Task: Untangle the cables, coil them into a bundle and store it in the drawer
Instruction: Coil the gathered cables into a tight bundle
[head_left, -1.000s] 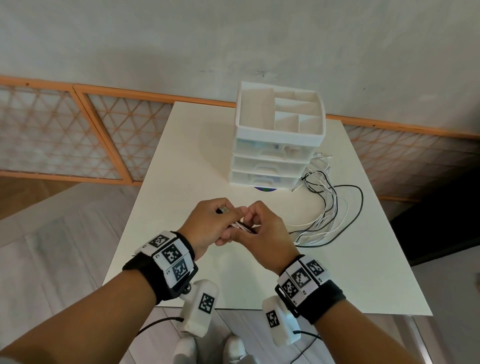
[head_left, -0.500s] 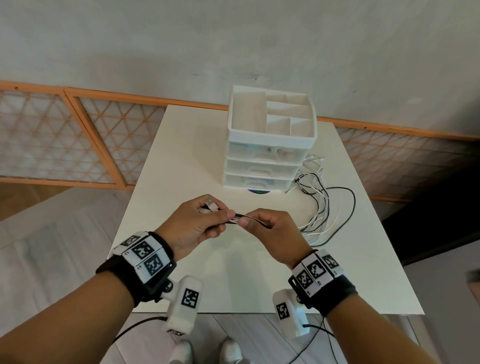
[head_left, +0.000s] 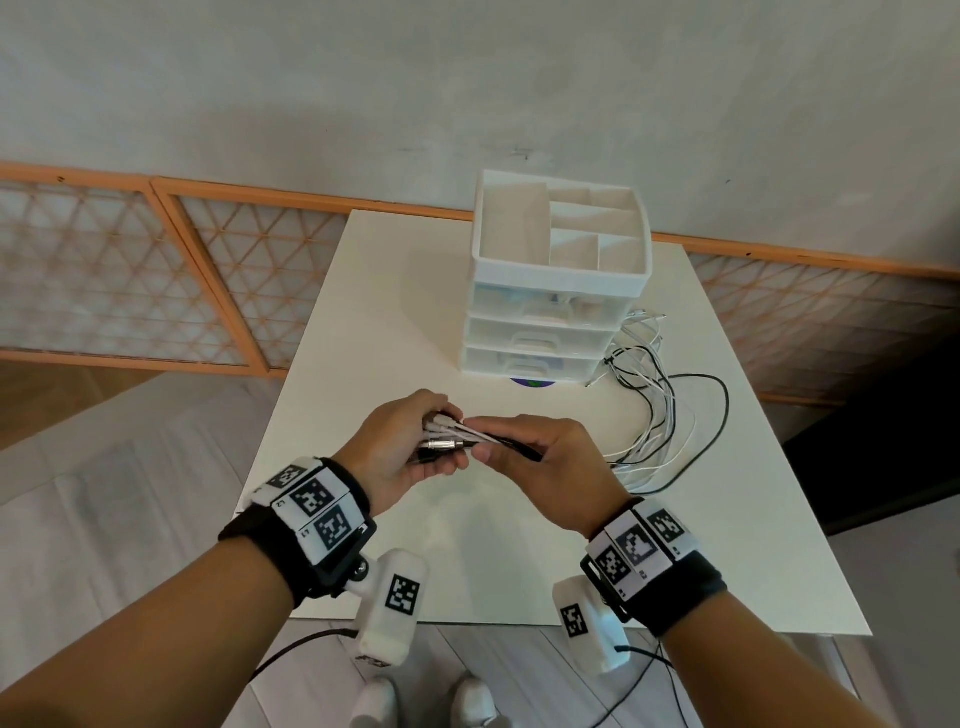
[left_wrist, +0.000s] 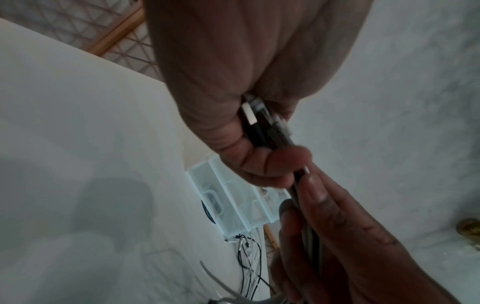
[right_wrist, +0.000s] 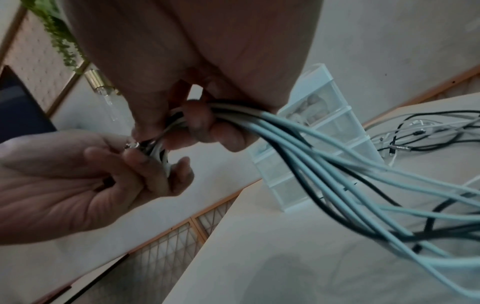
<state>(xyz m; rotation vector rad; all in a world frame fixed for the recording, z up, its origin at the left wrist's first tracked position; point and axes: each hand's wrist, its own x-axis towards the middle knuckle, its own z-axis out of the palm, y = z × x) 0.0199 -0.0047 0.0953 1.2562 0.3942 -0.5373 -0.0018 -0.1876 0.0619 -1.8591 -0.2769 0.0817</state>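
Note:
Several white and black cables (head_left: 660, 415) (right_wrist: 337, 174) trail in loose loops over the white table (head_left: 374, 312), right of a white three-drawer organizer (head_left: 545, 332) whose drawers are closed. My left hand (head_left: 410, 447) (left_wrist: 249, 156) grips the gathered plug ends (head_left: 447, 431) (left_wrist: 257, 115) above the table's near middle. Just to its right, my right hand (head_left: 530, 457) (right_wrist: 197, 127) curls its fingers round the same bundle of cables. The two hands nearly touch. From the right fist the cables run to the right, down to the table.
The organizer has an open compartment tray (head_left: 561, 228) on top and stands at the table's far middle. A dark round disc (head_left: 532, 383) peeks from under its front. A wall and a wood-framed lattice panel (head_left: 156, 280) lie behind; floor shows to the left.
My hands have shifted slightly and drawn close again after spreading apart. More plug ends now show gathered in the left hand. The cable loops on the table lie much as before.

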